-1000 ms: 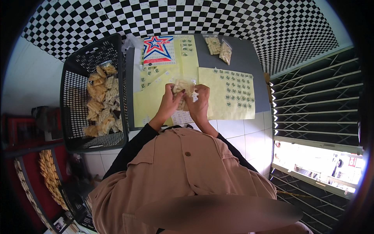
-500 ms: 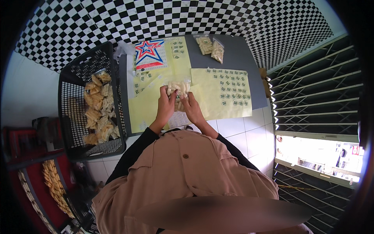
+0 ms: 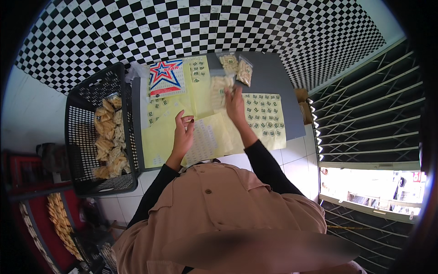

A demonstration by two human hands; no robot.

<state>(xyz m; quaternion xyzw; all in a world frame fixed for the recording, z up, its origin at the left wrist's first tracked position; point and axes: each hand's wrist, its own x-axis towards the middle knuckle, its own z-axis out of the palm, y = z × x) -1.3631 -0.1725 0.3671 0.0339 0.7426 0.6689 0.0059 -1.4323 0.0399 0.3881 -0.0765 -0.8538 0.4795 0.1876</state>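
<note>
While the R hand point(image 3: 236, 107), bare below a long black sleeve point(image 3: 264, 162), is closed at its fingertips on the near R edge of a clear plastic bag of pale, stubby snack pieces point(image 3: 220, 89), the L hand point(image 3: 183, 136) is free over the near L part of the dark-grey rectangular table point(image 3: 272, 78), fingers parted & half curled. Held bag is over the tbl's mid part, toward its far edge; it's blurred, so can't tell if it touches the paper underneath. It has a small green mark. L hand is just beside a white sheet w/ rows of small labels point(image 3: 203, 137), nr the tbl's front edge; contact can't be told.

At the tbl's far edge, R of its middle: two filled clear plastic bags point(image 3: 245, 72), side by side. On the tbl's R half: a pale-yellow paper sheet w/ rows of round green stickers point(image 3: 262, 114). On its far L part: a white glossy sheet w/ a red-and-blue star point(image 3: 165, 78); crumpled clear plastic point(image 3: 136, 73) at its far L corner.

L of the tbl, close alongside: a black plastic mesh crate point(image 3: 78, 150) w/ bagged beige snacks point(image 3: 107, 137). Behind tbl: a black-and-white checkered wall point(image 3: 191, 32). R of it: a dark folding metal gate point(image 3: 365, 118).
</note>
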